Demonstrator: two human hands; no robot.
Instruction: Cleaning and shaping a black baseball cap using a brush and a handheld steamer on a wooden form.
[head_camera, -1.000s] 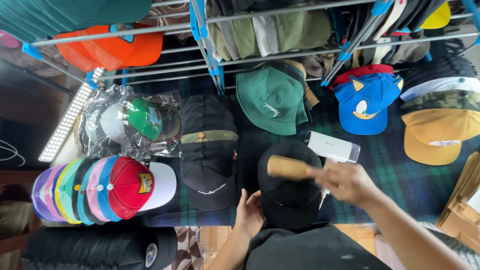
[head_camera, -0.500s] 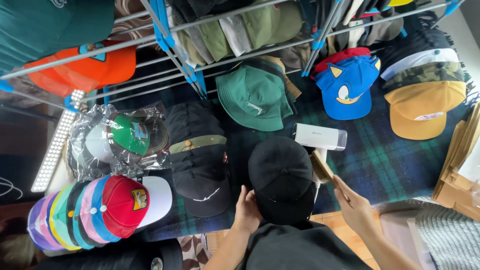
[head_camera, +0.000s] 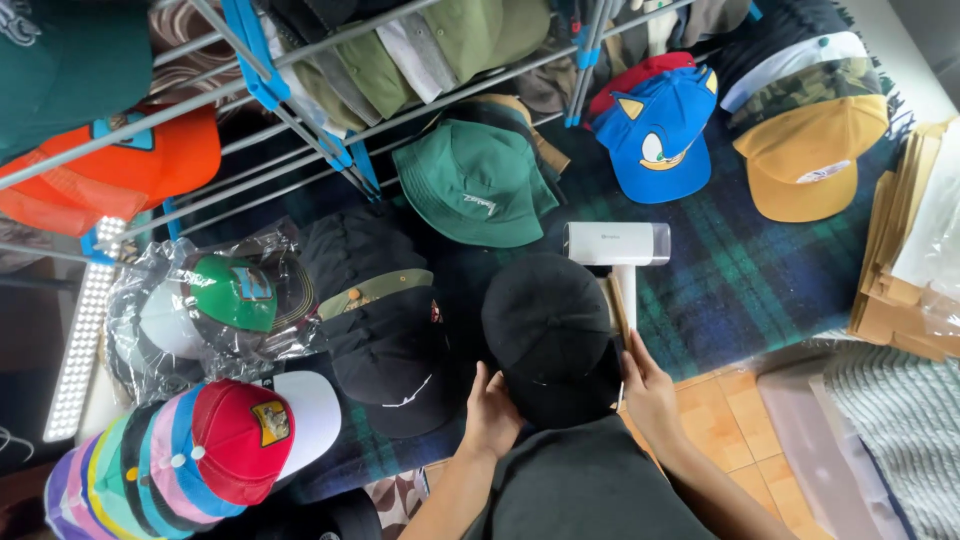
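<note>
Both hands hold a black cap (head_camera: 550, 335) that lies on the dark plaid blanket (head_camera: 740, 270), just in front of the person. The left hand (head_camera: 492, 412) grips the cap's near left edge, fingers curled onto the fabric. The right hand (head_camera: 648, 390) presses flat against the cap's right side, next to a wooden brush (head_camera: 617, 310) wedged beside it. A white handheld device (head_camera: 620, 248) lies just beyond the cap. A green bucket hat (head_camera: 475, 185) sits further back, a blue cartoon cap (head_camera: 660, 140) and a mustard cap (head_camera: 805, 160) to the right, and a stack of colourful caps (head_camera: 190, 450) to the left.
</note>
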